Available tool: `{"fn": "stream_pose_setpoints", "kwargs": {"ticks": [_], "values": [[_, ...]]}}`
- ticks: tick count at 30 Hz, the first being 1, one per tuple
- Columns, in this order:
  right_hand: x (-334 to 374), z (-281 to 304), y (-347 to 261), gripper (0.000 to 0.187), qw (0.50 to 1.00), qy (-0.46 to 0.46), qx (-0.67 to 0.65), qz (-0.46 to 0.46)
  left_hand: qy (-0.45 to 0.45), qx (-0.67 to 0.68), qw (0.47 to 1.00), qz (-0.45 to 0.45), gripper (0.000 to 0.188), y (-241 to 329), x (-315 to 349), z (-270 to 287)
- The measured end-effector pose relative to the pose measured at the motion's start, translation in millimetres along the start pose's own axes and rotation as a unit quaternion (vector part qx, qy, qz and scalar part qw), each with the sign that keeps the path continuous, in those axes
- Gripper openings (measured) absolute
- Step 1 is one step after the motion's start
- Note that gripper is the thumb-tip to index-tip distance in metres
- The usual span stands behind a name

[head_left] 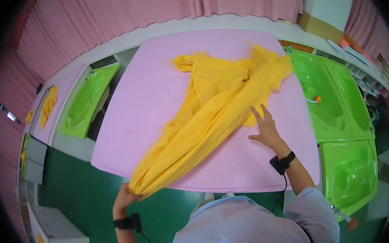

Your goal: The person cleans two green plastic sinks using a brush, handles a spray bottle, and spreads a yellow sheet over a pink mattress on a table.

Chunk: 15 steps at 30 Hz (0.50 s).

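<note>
A yellow cloth garment (211, 106) stretches diagonally over a padded pink table top (130, 103). Its gathered lower end hangs at the table's front left edge, where my left hand (126, 197) is closed around it. Toward the far right the garment spreads into sleeve-like parts, blurred by motion. My right hand (265, 128) has its fingers spread beside the garment's right edge; its fingertips are close to the cloth, and I cannot tell whether they touch it. Both wrists wear black bands with cables.
Green plastic tubs (321, 94) with taps stand along the right side. Another green tub (89, 99) lies to the left, before a second pink table with yellow cloth (49, 104). A white cabinet (58, 235) is at the lower left. Pink curtains (150, 7) hang behind.
</note>
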State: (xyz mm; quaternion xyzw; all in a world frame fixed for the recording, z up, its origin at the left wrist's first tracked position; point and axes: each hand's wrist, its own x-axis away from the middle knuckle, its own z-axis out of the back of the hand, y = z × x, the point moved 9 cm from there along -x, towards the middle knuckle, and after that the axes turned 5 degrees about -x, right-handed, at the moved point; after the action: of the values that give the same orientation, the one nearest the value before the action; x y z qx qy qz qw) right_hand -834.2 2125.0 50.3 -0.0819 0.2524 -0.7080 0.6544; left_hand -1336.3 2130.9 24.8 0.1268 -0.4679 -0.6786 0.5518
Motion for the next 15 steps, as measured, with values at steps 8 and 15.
{"fn": "stream_pose_setpoints", "kwargs": {"ticks": [8, 15], "values": [[-45.3, -108.6, -11.4, 0.04, 0.971, -0.072, 0.196, 0.121, 0.232, 0.17, 0.956, 0.055, 0.027, -62.6, 83.9, 44.4], [-14.7, 91.5, -20.3, 0.033, 0.937, 0.267, -0.016, 0.226, 0.364, 0.299, 0.88, -0.066, 0.036, -40.1, 45.1, 133.0]]}}
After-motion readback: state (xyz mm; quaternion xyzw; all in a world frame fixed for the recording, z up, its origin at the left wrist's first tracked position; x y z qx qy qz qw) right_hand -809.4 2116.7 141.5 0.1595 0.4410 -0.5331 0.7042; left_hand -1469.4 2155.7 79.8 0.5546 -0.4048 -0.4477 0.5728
